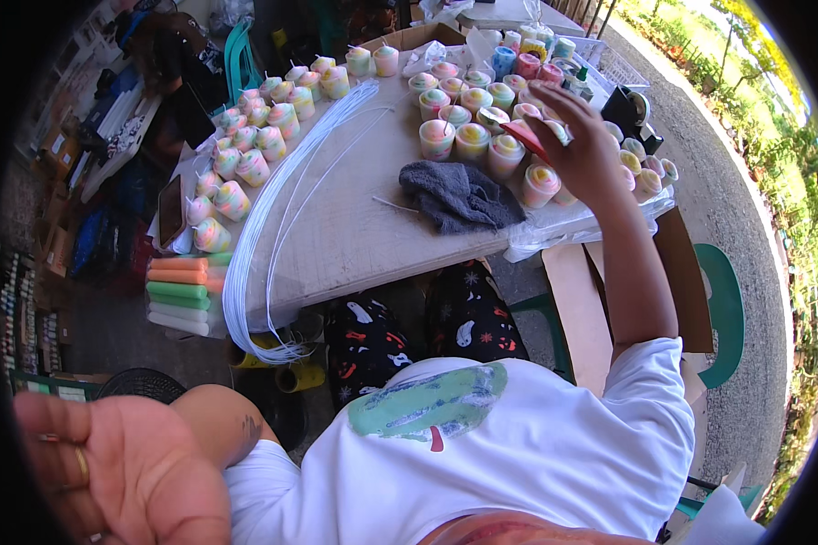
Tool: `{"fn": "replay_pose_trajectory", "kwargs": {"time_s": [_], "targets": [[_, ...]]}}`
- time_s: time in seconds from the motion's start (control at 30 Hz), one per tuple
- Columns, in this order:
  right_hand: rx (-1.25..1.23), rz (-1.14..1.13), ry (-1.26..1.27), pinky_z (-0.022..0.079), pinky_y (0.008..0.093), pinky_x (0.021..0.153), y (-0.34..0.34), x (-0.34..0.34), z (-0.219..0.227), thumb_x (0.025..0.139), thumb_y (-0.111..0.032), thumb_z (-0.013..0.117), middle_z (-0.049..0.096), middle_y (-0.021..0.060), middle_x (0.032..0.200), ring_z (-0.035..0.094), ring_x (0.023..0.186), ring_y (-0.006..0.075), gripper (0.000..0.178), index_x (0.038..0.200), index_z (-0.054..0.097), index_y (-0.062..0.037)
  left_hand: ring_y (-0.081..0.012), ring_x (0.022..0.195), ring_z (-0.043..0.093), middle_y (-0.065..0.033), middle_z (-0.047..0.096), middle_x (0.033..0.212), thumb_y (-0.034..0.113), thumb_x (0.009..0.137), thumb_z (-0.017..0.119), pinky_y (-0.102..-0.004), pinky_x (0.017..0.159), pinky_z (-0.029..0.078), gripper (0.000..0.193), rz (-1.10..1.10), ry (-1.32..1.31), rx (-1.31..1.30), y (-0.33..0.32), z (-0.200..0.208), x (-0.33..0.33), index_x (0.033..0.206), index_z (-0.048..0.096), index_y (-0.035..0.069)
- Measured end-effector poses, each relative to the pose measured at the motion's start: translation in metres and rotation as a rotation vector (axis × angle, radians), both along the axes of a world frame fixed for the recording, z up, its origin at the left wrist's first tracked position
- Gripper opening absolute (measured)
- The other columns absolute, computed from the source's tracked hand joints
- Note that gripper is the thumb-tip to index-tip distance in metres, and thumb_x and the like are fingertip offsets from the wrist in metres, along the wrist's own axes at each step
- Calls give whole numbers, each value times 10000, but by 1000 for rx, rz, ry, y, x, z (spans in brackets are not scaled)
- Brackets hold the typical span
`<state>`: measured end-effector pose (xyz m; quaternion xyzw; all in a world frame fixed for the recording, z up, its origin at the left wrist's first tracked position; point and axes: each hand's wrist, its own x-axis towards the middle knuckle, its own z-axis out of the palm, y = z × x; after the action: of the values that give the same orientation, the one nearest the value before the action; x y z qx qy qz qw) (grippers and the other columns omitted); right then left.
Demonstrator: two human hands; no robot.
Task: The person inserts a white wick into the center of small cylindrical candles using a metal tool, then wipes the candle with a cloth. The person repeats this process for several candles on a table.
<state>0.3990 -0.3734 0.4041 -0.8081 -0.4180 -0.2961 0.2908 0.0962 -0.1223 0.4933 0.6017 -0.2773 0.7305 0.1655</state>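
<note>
My right hand (580, 136) is raised over the right end of the table, above a group of pastel swirl-topped candles in cups (472, 139). A slim red object (523, 139) lies against its thumb and palm and seems gripped there; its exact kind is hidden. Close to the camera at the lower left, my left hand (123, 463) is held up, palm showing, with nothing in it and rings on its fingers. Some fingertips are lost in the dark rim. Just left of the cups, a crumpled dark grey cloth (461, 195) rests near the table's front edge.
A long bundle of white wicks (277, 204) curves over the table (359, 204). Left of it stand more pastel candles (254, 168), a dark phone (170, 211) and packs of orange, green and white sticks (180, 292). An open cardboard box (576, 313) and green chair (723, 313) stand right.
</note>
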Motion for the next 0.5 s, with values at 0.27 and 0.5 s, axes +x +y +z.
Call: {"fn": "replay_pose_trajectory", "kwargs": {"time_s": [0.27, 0.5], "targets": [[-315, -475, 405, 260, 628, 1001, 5, 73, -103, 903, -318, 513, 565, 107, 1231, 502, 1180, 298, 361, 1234, 556, -182, -322, 1095, 585, -188, 621, 1100, 47, 880, 573, -484, 1035, 344, 297, -662, 1006, -64, -41, -64, 39, 1167, 502, 15], [-156, -372, -49, 350, 526, 954, 7, 61, -105, 908, -244, 523, 606, 102, 1137, 558, 1080, 303, 338, 1230, 566, -151, -312, 1074, 571, -149, 588, 1138, 228, 835, 633, -531, 1012, 350, 360, -722, 859, 325, -65, -52, 42, 1153, 464, 201]]}}
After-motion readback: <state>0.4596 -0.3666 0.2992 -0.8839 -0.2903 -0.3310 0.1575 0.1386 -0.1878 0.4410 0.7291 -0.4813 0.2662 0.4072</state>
